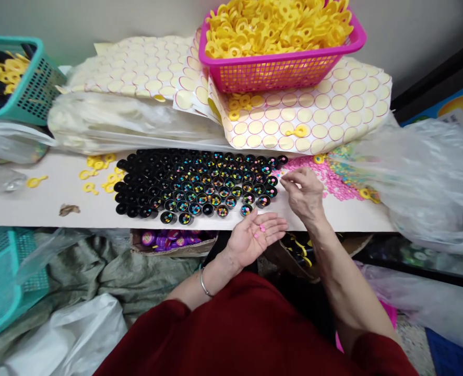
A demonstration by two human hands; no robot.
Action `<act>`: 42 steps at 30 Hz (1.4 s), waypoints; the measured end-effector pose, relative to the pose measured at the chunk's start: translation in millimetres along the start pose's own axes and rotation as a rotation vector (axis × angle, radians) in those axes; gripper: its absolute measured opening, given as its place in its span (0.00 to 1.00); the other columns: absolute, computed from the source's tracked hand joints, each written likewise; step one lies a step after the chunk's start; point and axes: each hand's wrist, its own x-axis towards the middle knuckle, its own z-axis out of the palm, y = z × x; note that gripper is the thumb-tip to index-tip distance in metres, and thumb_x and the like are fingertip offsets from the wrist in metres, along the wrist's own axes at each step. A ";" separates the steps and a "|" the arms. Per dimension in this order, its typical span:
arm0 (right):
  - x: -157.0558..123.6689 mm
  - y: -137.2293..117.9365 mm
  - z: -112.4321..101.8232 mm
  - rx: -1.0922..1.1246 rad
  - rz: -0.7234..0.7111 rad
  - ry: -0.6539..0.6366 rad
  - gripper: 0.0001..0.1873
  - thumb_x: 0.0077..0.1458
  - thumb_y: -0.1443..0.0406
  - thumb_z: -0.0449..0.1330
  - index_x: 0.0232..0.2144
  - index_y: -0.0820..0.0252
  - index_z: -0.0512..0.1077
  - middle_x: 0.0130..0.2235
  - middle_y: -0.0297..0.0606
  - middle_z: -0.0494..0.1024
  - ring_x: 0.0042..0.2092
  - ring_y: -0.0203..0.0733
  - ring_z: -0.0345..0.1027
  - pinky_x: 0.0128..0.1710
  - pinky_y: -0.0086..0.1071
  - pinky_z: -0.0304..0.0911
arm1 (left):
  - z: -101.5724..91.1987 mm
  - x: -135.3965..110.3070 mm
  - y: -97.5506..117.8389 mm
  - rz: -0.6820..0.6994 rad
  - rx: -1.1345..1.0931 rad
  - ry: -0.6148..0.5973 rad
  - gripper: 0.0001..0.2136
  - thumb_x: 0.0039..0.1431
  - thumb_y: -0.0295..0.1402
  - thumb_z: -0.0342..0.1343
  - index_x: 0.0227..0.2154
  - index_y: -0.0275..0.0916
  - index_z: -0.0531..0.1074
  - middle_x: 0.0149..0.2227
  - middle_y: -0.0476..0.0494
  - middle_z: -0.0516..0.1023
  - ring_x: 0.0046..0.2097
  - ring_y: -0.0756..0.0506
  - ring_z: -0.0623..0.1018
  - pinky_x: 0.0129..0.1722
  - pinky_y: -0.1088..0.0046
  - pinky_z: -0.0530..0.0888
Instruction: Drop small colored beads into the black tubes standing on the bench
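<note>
My left hand (pixel 254 237) lies palm up just below the table's front edge, fingers spread, with a few small pink beads resting on the palm. My right hand (pixel 304 193) hovers at the right end of a block of several small black caps (pixel 194 183), its fingertips pinched together over the caps nearest it; what they pinch is too small to see. Many caps on the right hold colourful beads, while those on the left look unfilled. A spread of pink and mixed beads (pixel 333 175) lies on the table just right of my right hand.
A pink basket (pixel 278 70) of yellow plastic rings sits on sheets of round stickers (pixel 333 115) at the back. A teal basket (pixel 27 83) stands at the back left. Loose yellow rings (pixel 98 175) lie left of the caps. Clear plastic bags (pixel 430 177) crowd the right.
</note>
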 end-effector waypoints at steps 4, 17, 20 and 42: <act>25.3 -11.4 20.6 -0.107 -0.046 -0.148 0.11 0.54 0.61 0.56 0.25 0.55 0.75 0.31 0.38 0.69 0.38 0.44 0.59 0.38 0.39 0.57 | -0.3 0.0 -2.5 -0.017 -0.001 0.010 0.23 0.66 0.39 0.38 0.37 0.27 0.75 0.38 0.31 0.79 0.43 0.43 0.79 0.52 0.65 0.67; 26.7 -19.5 33.7 -0.297 -0.111 -0.303 0.13 0.56 0.62 0.52 0.27 0.58 0.76 0.35 0.43 0.70 0.39 0.47 0.56 0.38 0.41 0.54 | -5.3 2.1 -1.0 -0.035 0.010 -0.002 0.22 0.66 0.38 0.38 0.37 0.27 0.75 0.39 0.31 0.79 0.43 0.43 0.79 0.53 0.65 0.66; 27.8 -18.2 35.2 -0.312 -0.131 -0.320 0.14 0.56 0.62 0.52 0.28 0.58 0.76 0.35 0.43 0.71 0.40 0.47 0.56 0.38 0.41 0.54 | -4.9 2.7 -1.2 -0.035 0.011 0.009 0.22 0.66 0.38 0.38 0.37 0.27 0.74 0.38 0.32 0.79 0.43 0.43 0.79 0.54 0.64 0.65; -76.4 -50.4 -24.5 -0.161 -0.344 -0.279 0.11 0.59 0.64 0.55 0.30 0.59 0.76 0.29 0.38 0.73 0.32 0.38 0.58 0.33 0.35 0.50 | 10.2 0.6 -0.2 0.050 -0.065 0.075 0.31 0.66 0.47 0.33 0.35 0.25 0.75 0.28 0.38 0.75 0.30 0.51 0.75 0.32 0.80 0.68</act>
